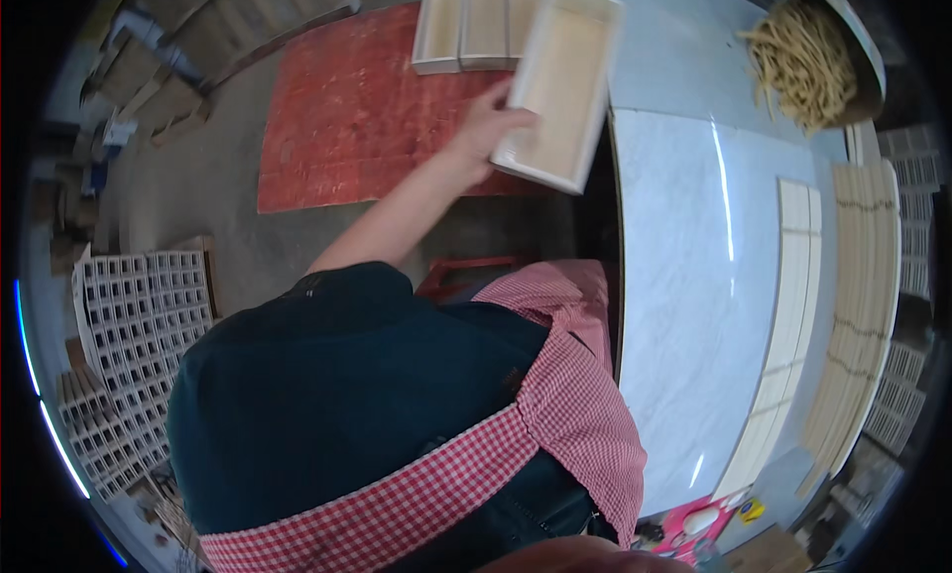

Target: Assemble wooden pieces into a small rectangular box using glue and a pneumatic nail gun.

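My left hand (491, 129) reaches forward over the far side of a red board. It is closed on the near left corner of a shallow, rectangular wooden box (573, 77), thumb over the rim and fingers hidden beneath. The box is pale inside, open at the top, empty and tilted, a little blurred. Just behind and left of it, a row of similar wooden boxes (486, 26) stands side by side on the red board (342, 117). The held box partly covers the rightmost one; I cannot tell whether they touch. My right hand does not show.
At right is a long, pale, shiny table (684, 276) with light wooden strips (781, 305) along its far edge. More stacked strips (858, 305) lie beyond. A container of tan, string-like pieces (803, 62) stands at back right. Stacked compartmented pieces (144, 345) stand at left.
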The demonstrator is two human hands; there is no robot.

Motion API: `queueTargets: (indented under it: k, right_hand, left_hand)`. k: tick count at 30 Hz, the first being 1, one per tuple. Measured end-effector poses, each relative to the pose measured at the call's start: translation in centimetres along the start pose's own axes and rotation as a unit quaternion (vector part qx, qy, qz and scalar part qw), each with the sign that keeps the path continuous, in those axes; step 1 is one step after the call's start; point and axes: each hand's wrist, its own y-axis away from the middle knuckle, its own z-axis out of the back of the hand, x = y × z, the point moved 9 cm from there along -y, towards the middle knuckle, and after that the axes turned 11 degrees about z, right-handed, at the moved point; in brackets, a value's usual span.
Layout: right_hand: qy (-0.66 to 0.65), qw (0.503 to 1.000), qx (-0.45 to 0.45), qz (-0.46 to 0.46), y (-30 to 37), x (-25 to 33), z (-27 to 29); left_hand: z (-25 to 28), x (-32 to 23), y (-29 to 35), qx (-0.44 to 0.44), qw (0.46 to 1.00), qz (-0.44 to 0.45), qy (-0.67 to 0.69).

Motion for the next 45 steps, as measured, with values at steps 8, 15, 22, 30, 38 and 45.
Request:
queueTargets:
  k: [8,15,22,30,38,45]
  right_hand:
    - [-0.073,0.997,0.027,0.021,-11.0,13.3,-16.5]
    - [-0.098,0.994,0.051,0.025,-15.7,23.0,-25.3]
    - [-0.119,0.99,0.076,0.022,-19.1,30.6,-30.3]
    - [-0.135,0.986,0.096,-0.002,-21.0,36.7,-31.4]
    - [-0.153,0.98,0.119,-0.038,-20.2,37.7,-30.9]
    - [0.002,0.982,0.045,-0.181,-14.4,31.1,-15.1]
  left_hand:
    - [31.4,-1.9,-7.5,-0.378,0.912,-0.064,-0.143]
    - [39.3,-7.7,-13.3,-0.386,0.913,-0.049,-0.123]
    - [36.1,-12.0,-16.5,-0.459,0.701,-0.172,-0.518]
    - [31.1,-9.5,-18.9,-0.298,0.641,-0.016,-0.707]
    - [33.6,-8.8,-20.5,-0.258,0.625,-0.027,-0.736]
    - [44.1,-7.4,-23.5,-0.222,0.656,-0.197,-0.694]
